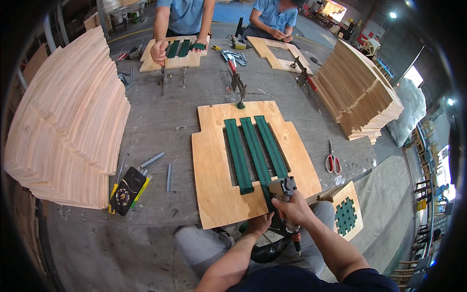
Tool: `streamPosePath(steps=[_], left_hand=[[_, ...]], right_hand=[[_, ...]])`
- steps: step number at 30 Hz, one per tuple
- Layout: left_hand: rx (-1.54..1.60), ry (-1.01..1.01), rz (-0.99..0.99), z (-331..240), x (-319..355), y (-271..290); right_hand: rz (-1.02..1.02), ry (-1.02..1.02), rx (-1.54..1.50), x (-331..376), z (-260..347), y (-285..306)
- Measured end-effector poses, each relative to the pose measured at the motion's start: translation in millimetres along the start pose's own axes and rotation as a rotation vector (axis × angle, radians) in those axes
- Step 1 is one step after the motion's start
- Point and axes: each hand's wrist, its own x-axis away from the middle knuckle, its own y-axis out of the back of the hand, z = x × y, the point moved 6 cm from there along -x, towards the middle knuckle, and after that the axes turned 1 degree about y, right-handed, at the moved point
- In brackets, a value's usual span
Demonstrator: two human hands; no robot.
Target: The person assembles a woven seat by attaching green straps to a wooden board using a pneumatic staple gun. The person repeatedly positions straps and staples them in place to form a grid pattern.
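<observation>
Stapling underway: three green straps (255, 151) span the plywood seat panel (214, 165), right hand (292, 209) grip clamped on the staple gun (284, 187), left hand (258, 225) grip closed at the panel's near edge, no cross-straps yet.

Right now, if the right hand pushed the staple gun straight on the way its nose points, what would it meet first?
Probably the middle green webbing strap on the plywood seat panel; the right hand holds the metal staple gun against it, though depth is unclear.

A furniture workshop: stacked plywood panels (68, 121) flank a scuffed workbench (160, 121) strewn with tools.

Bright, even daylight, soft shadows, sharp centre; fisheye bending and dark vignette at the rim.
</observation>
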Motion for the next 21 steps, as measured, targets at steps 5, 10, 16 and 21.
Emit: streamPosePath(steps=[5, 10, 16, 21], left_hand=[[-0.028, -0.105, -0.177, -2.3, -1.9, 6.6], [-0.051, -0.083, -0.136, -4.4, 1.4, 2.7], [-0.057, 0.009, -0.156, -17.9, 2.2, 11.7], [0.074, 0.43, 0.102, -19.7, 21.3, 0.0]], right_hand=[[-0.033, 0.129, -0.061, 5.6, 15.4, -11.5], [-0.011, 0.079, -0.04, 5.8, 3.1, -3.6], [-0.226, 0.085, -0.23, 16.1, -27.4, 43.4], [-0.166, 0.154, -0.29, 12.3, -54.8, 56.3]])
